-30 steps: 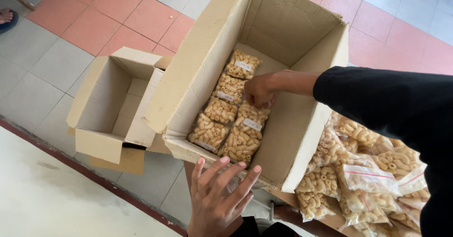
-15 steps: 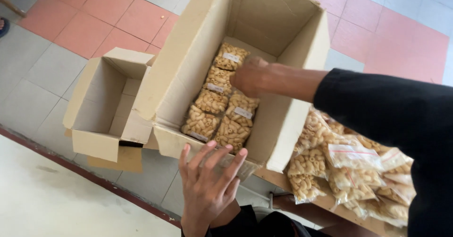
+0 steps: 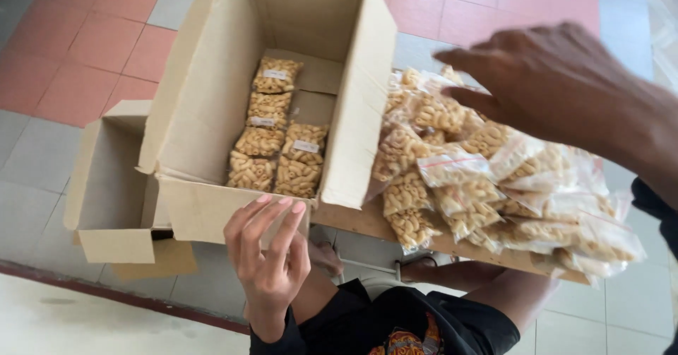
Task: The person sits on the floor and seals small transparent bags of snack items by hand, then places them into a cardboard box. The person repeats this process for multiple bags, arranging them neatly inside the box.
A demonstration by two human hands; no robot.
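A tall open cardboard box (image 3: 205,101) stands on the tiled floor. On its bottom lie several clear packets of curled yellow snacks (image 3: 279,150) in two rows. My left hand (image 3: 268,256) is at the box's near rim, fingers straight and slightly apart, holding nothing. To the right of the box my right hand (image 3: 558,86) hovers with spread fingers over a heap of the same snack packets (image 3: 480,178). It holds nothing. The heap rests on a wooden board (image 3: 367,222).
A smaller empty cardboard box (image 3: 106,178) stands against the big box's left side, its flaps open. The floor has red and grey tiles (image 3: 78,44), with a pale step (image 3: 85,327) at the near left. My knees in dark clothing (image 3: 402,320) are below the board.
My right hand has come out of the big box and swung right, above the packet heap. The left hand has stayed by the box's near rim.
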